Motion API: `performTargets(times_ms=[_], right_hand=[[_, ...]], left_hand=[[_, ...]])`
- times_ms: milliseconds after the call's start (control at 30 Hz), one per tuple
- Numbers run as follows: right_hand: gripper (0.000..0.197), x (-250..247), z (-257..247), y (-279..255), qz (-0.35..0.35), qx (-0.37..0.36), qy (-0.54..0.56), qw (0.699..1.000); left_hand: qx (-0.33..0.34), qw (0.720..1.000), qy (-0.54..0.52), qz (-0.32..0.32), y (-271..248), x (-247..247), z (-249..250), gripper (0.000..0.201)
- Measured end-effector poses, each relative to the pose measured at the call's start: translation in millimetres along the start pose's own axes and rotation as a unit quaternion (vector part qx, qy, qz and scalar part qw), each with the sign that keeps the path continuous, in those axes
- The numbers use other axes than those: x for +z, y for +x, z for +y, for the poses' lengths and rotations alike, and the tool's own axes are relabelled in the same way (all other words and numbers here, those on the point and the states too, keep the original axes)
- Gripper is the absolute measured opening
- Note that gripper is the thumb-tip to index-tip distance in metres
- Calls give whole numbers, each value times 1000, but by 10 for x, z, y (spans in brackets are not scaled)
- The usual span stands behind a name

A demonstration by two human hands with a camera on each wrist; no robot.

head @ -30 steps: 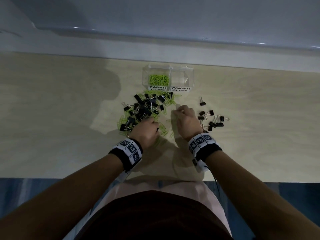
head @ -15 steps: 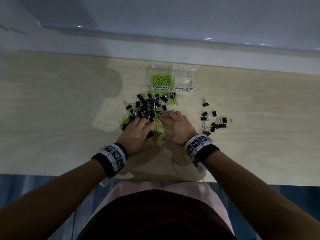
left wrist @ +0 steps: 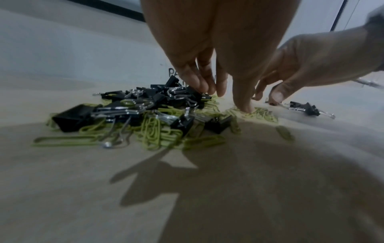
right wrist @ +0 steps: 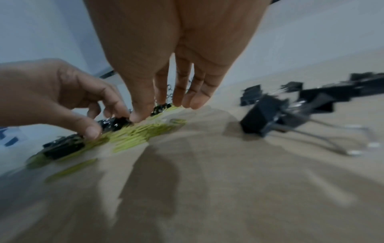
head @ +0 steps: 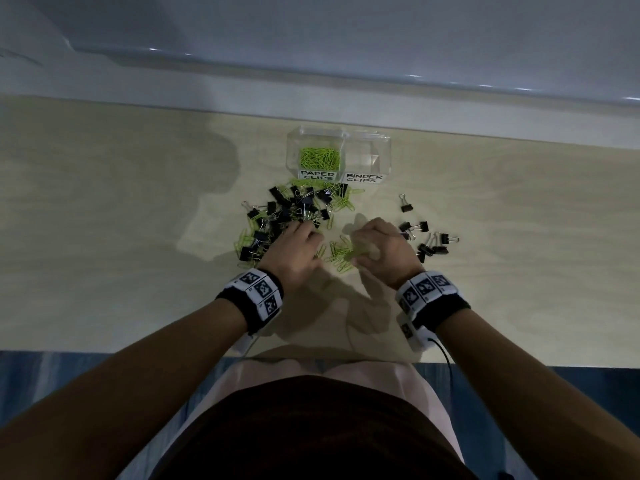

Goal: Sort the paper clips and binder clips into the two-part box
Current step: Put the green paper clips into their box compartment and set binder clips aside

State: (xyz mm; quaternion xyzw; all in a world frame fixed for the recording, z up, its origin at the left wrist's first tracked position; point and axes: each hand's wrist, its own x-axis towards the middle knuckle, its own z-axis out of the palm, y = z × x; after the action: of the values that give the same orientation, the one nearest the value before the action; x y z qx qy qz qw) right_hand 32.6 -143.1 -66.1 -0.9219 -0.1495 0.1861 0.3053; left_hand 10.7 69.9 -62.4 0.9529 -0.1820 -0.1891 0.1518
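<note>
Paper clips (head: 341, 252) lie between both hands.

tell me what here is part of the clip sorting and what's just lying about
Part of the job:
- green paper clips
- black binder clips
- two-part box
- left hand
- right hand

Just there:
- wooden table
- wrist bands

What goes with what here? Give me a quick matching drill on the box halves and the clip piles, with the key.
Things:
1. PAPER CLIPS compartment
2. BINDER CLIPS compartment
3. mixed pile
4. binder clip group

States or places:
A. green and black clips tangled together, by the left hand
B. holds green clips
C. black clips only, beside the right hand
D. no clips visible inside

Pairs: 1-B, 2-D, 3-A, 4-C
</note>
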Motion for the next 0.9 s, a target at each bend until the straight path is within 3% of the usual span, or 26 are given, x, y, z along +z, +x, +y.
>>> performTargets(times_ms=[133, 200, 400, 567, 667, 800, 900], right_hand=[[79, -34, 6, -102, -55, 61, -58, 995], [83, 29, -50, -81, -74, 59, -72, 993], [50, 189, -170, 52, -42, 13, -43, 998], [25, 131, -142, 59, -11, -27, -51, 998], [22, 94, -87, 59, 5, -45, -60, 997], [10, -13, 34, 94, 5, -10, -61, 998], [9, -103, 86, 122, 24, 59, 10, 998]], left_hand=[[-5, 999, -42, -27, -42, 62, 55, 55], [-28, 998, -45, -37, -20, 97, 85, 57], [-37, 997, -69, -20, 129, 78, 250, 56], [-35, 995, -97, -11, 248, 43, 273, 38], [-19, 997, -75, -12, 291, 8, 276, 25], [4, 999, -35, -30, 316, -50, 258, 23], [-5, 998, -46, -36, 342, -96, 225, 20]])
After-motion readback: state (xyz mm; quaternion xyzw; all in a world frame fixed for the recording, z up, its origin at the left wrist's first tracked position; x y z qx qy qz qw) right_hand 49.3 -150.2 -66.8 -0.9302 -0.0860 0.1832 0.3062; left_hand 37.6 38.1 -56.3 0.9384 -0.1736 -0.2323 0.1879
